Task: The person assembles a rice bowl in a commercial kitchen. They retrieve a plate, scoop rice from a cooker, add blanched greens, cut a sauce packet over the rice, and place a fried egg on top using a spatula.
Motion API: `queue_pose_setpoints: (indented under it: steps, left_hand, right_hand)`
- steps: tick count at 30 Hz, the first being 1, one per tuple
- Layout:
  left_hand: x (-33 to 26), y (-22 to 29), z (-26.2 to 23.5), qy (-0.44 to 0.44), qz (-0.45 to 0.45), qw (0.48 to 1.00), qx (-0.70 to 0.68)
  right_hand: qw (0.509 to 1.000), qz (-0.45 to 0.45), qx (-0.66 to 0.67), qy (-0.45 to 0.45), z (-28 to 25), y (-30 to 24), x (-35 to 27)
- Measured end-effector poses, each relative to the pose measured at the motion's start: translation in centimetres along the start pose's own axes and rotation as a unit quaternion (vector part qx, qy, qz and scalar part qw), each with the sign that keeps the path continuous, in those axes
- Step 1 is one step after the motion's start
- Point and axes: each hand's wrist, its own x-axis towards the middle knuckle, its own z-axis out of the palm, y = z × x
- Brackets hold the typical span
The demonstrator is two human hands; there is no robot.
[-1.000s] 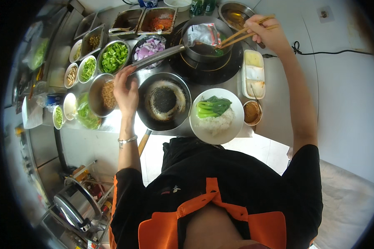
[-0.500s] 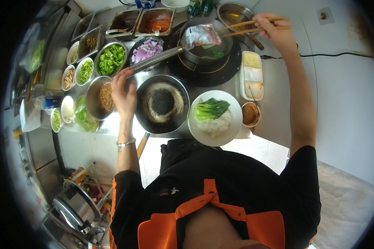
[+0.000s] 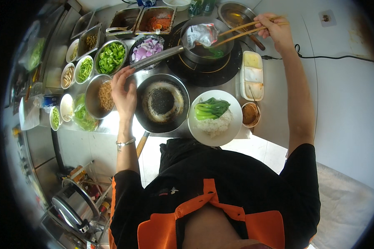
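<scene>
My left hand [image 3: 123, 89] is closed around the end of a long metal handle [image 3: 153, 60]. That handle belongs to a pot [image 3: 190, 53] on the black round cooktop [image 3: 220, 74]. In the pot, a silver-and-white foil pouch [image 3: 200, 35] leans up above some green leaves [image 3: 214, 54] in the liquid. My right hand [image 3: 274, 31] grips a pair of long wooden chopsticks [image 3: 247, 32] that slant down left into the pot beside the pouch. Whether their tips touch the pouch is hard to tell. Nearer me are a dark frying pan [image 3: 183, 89] and a white plate [image 3: 195, 130] with rice and greens.
Bowls of chopped green peppers [image 3: 111, 56], purple onion [image 3: 145, 49] and brown mince [image 3: 107, 95] line the left. A three-part white seasoning box [image 3: 252, 74] and a small tub of brown paste [image 3: 250, 114] sit right of the cooktop. A ladle-like metal pan [image 3: 236, 14] stands behind.
The chopsticks have tilted lower and spread apart, one tip reaching deeper into the pot. The pouch has shifted and turned a little. My left hand stays on the handle.
</scene>
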Motion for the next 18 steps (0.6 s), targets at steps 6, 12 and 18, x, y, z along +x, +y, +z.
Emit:
queue_pose_setpoints:
  steps: [6, 12, 18]
  left_hand:
    - [0.1, -0.1, 0.2, 0.004, 0.006, 1.000, 0.005]
    - [0.3, 0.0, 0.1, 0.000, 0.000, 1.000, 0.025]
    - [0.4, 0.4, 0.1, -0.005, 0.000, 1.000, 0.021]
  right_hand:
    - [0.998, 0.031, -0.039, -0.034, -0.8, 1.0, 1.9]
    - [0.991, 0.036, -0.099, -0.086, -2.1, -0.6, 3.9]
    - [0.936, 0.085, -0.051, -0.339, -2.9, -8.0, 6.1]
